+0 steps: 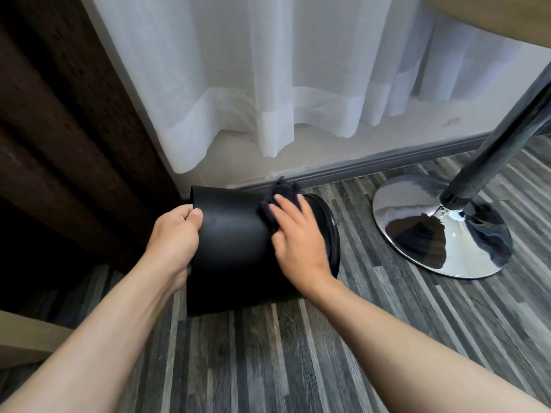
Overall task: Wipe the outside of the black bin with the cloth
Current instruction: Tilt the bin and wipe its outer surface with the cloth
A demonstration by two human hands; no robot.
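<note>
- Your left hand [174, 234] grips the open rim of the black bin [235, 251], thumb on the outer wall, fingers curled inside and out of sight.
- Your right hand [298, 236] lies flat on the bin's side, fingers spread, pressing a dark cloth [280, 201] against the wall near the base end; the cloth bunches out beyond your fingertips.
- The bin is tipped on its side, mouth toward your left, ridged base toward your right. Whether its lower edge touches the floor, you cannot tell.
- Grey striped plank floor [268, 353] underneath.
- Just beyond the bin: grey skirting board [372, 165], with a sheer white curtain [253, 84] hanging above it.
- Dark brown curtain [59, 129] to your left, close to the bin's mouth.
- To your right, apart from the bin: a chrome round base [441, 231] carrying a dark tilted-looking pole [492, 135].
</note>
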